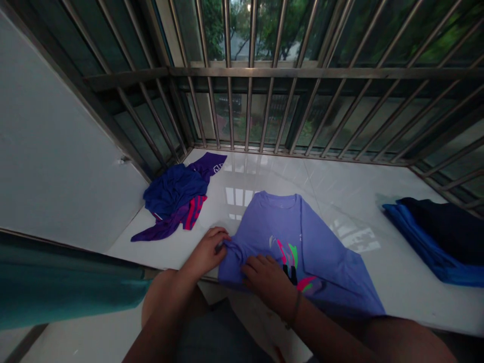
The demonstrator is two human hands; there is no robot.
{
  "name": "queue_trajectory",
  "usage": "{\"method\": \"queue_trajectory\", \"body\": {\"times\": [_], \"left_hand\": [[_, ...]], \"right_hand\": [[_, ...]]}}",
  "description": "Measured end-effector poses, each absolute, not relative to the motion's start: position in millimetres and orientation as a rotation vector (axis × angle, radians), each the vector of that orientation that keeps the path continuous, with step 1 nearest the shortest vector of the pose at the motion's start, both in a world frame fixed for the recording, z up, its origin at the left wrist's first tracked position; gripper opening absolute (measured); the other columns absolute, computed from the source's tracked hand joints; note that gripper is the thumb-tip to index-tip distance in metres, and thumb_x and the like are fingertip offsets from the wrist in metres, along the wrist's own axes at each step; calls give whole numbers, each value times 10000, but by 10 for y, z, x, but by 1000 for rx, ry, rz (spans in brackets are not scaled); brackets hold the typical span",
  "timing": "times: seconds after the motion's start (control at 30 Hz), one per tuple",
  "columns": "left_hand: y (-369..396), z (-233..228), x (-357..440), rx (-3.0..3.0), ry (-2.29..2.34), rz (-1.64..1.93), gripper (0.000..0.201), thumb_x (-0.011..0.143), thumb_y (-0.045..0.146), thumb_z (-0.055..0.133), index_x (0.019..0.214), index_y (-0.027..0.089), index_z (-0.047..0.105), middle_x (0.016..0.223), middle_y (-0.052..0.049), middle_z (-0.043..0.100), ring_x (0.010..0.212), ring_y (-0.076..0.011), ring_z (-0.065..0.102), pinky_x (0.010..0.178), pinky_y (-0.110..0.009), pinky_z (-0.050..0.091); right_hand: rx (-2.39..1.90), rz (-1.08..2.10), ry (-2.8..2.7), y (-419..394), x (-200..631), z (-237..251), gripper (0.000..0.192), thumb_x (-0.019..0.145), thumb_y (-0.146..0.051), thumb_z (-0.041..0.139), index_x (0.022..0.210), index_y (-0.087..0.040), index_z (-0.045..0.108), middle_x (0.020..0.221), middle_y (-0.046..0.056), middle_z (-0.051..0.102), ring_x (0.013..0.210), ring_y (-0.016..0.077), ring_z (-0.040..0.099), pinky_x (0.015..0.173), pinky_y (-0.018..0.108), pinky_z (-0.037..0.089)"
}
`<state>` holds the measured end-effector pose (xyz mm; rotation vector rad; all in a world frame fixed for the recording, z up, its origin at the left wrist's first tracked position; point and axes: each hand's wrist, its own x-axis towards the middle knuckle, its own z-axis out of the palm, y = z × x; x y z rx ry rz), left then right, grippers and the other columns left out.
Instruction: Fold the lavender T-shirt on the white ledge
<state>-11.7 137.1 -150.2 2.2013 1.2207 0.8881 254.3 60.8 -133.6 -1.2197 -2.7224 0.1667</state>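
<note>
A lavender T-shirt (302, 237) with a pink, green and black print lies spread on the white ledge (378, 201), collar towards the window bars. My left hand (206, 249) pinches the bunched fabric at the shirt's near left edge. My right hand (266, 280) rests flat on the shirt just beside it, fingers pressing the cloth near the print. A thin band circles my right wrist.
A crumpled heap of dark blue and purple clothes (177, 199) lies at the back left of the ledge. Folded blue and navy garments (438, 237) are stacked at the right. Metal window bars (249, 101) close off the far side. A teal cloth (56, 282) hangs at the near left.
</note>
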Motion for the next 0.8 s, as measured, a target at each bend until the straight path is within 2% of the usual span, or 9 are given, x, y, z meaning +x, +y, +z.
{"method": "queue_trajectory", "body": {"times": [0.07,0.23,0.3,0.4,0.47,0.53,0.6,0.7,0.8], "left_hand": [[1421,-1494,-190,2246,1250,829,316,861,64,629,1067,246,785,1238,-95,713,1181,-263,689,1047,-418,582],[1460,-1498,-265,2280,1300,828,196,959,136,615,980,242,779,1195,-101,711,1154,-258,694,1029,-416,586],[1416,-1494,-255,2295,1277,829,211,957,142,625,1062,246,776,1266,-108,703,1219,-266,678,1071,-429,575],[1352,-1496,-238,2335,1212,789,375,945,176,691,1302,276,744,1383,-113,681,1310,-284,646,1142,-462,544],[1349,-1507,-238,2362,1176,768,317,968,210,708,1268,290,770,1352,-104,699,1279,-281,660,1115,-449,554],[1378,-1521,-249,2372,1168,781,165,1014,237,683,1117,279,805,1263,-96,727,1206,-268,684,1056,-420,573],[1416,-1530,-269,2360,1185,802,149,1050,253,651,1049,266,800,1197,-91,740,1147,-255,695,1011,-397,582],[1445,-1531,-314,2349,1210,806,165,1073,259,621,1056,264,785,1188,-86,745,1134,-248,699,1006,-390,585],[1437,-1531,-356,2348,1195,801,186,1052,294,673,1215,279,762,1298,-94,733,1232,-260,686,1086,-418,572]], "right_hand": [[-1204,104,-2676,618,2533,-1463,93,1019,-238,773,1076,-253,701,1048,29,736,948,220,639,824,365,435],[-1103,59,-2436,660,2540,-1626,93,1025,-200,755,1068,-254,693,1015,9,744,905,208,620,832,371,422],[-1044,80,-2362,646,2553,-1641,71,1042,-204,730,1082,-249,692,1027,14,754,925,208,623,860,374,424],[-986,137,-2342,633,2572,-1647,76,1050,-195,719,1100,-248,696,1022,17,762,964,205,637,905,371,435],[-986,165,-2346,642,2577,-1652,93,1035,-189,740,1093,-247,696,1016,16,764,978,207,645,920,369,443],[-1000,177,-2343,660,2575,-1658,115,1017,-190,769,1084,-248,695,1019,12,767,986,211,649,923,370,448],[-1011,177,-2345,675,2570,-1661,122,1011,-195,779,1084,-248,697,1023,11,769,987,213,650,919,373,451],[-1013,176,-2364,679,2564,-1647,108,1019,-196,770,1084,-247,700,1025,12,770,992,211,651,927,372,455],[-1010,190,-2386,668,2562,-1619,90,1026,-199,763,1075,-245,702,1019,12,769,992,206,653,935,367,457]]}}
